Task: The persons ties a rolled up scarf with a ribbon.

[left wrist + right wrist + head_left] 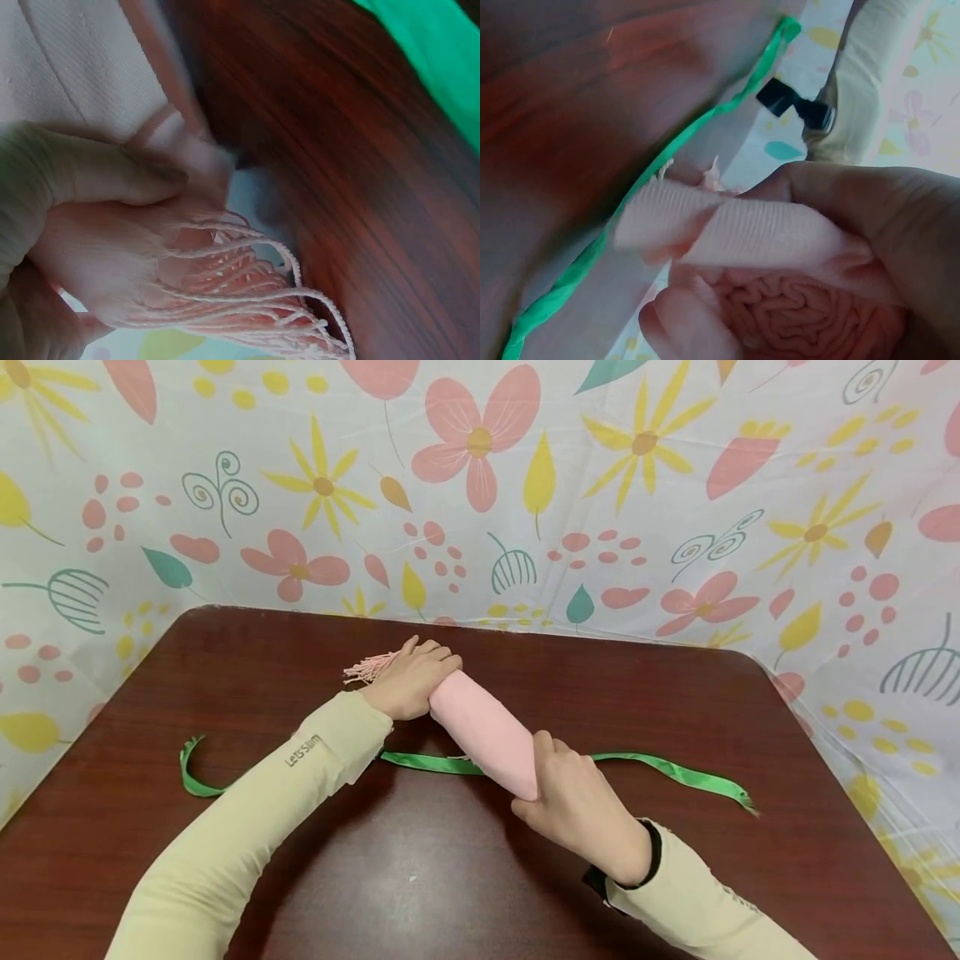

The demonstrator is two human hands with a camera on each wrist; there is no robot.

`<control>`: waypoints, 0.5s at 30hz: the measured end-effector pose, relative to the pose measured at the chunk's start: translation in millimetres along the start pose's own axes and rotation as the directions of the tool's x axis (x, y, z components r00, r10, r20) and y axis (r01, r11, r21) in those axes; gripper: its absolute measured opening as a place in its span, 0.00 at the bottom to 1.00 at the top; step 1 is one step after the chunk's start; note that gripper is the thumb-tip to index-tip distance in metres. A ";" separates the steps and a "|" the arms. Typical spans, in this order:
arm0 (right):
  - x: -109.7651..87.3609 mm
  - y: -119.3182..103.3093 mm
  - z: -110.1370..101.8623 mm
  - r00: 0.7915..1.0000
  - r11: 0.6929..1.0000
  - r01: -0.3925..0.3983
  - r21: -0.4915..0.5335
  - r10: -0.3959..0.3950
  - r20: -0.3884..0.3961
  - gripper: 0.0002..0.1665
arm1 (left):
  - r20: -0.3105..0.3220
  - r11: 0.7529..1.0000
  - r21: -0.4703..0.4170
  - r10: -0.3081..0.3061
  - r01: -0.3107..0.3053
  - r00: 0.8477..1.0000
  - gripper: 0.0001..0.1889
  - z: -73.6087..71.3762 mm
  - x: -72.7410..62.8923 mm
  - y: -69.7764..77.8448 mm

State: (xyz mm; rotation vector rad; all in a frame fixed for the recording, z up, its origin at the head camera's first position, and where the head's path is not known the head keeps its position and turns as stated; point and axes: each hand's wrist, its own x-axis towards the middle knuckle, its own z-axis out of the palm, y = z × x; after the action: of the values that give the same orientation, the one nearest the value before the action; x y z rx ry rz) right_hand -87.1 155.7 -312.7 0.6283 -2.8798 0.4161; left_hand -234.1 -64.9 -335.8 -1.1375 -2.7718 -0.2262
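Note:
A pink scarf point(486, 733), rolled into a thick cylinder, is held slantwise above the table between both hands. My left hand point(416, 681) grips its far end, where a fringe point(369, 668) of twisted tassels sticks out. In the left wrist view the thumb point(112, 166) presses on the cloth beside those tassels. At the near end, my right hand point(581, 806) grips the roll. Its coiled layers point(795, 311) show between thumb and fingers in the right wrist view. Beneath the scarf a green ribbon point(431, 763) crosses the table, partly hidden by the scarf and left forearm.
The dark reddish-brown table point(645, 693) has rounded far corners and a glossy top. Behind it hangs a white cloth point(570, 477) printed with flowers and leaves. The ribbon's right end point(720, 785) lies to the right of the hands.

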 end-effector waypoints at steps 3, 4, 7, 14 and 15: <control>-4.2 -5.8 0.0 1.000 1.000 -0.004 -0.013 0.003 -0.006 0.27 | -0.010 1.000 0.002 0.014 -0.014 1.000 0.19 0.0 1.0 1.5; -5.6 -7.8 0.0 1.000 1.000 -0.005 -0.019 0.005 -0.008 0.28 | -0.013 1.000 0.001 0.018 -0.018 1.000 0.19 0.0 1.2 2.0; -8.9 -13.0 0.3 1.000 0.999 -0.012 -0.031 0.012 -0.015 0.29 | -0.017 1.000 -0.004 0.026 -0.026 1.000 0.20 0.1 1.9 3.0; -13.6 -21.6 3.9 1.000 0.998 -0.014 -0.054 0.013 -0.018 0.32 | -0.016 0.998 0.007 0.067 -0.067 0.998 0.18 2.9 4.6 3.3; -14.1 -22.7 4.5 1.000 0.998 -0.012 -0.060 0.011 -0.021 0.32 | -0.019 0.997 0.012 0.074 -0.074 0.997 0.17 3.4 4.9 3.3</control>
State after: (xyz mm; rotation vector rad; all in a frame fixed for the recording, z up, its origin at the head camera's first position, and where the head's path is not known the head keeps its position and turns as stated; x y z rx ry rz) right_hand -65.2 139.9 -314.7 0.5949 -2.8660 0.3343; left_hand -235.5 -58.6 -337.9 -1.2258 -2.7047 -0.2122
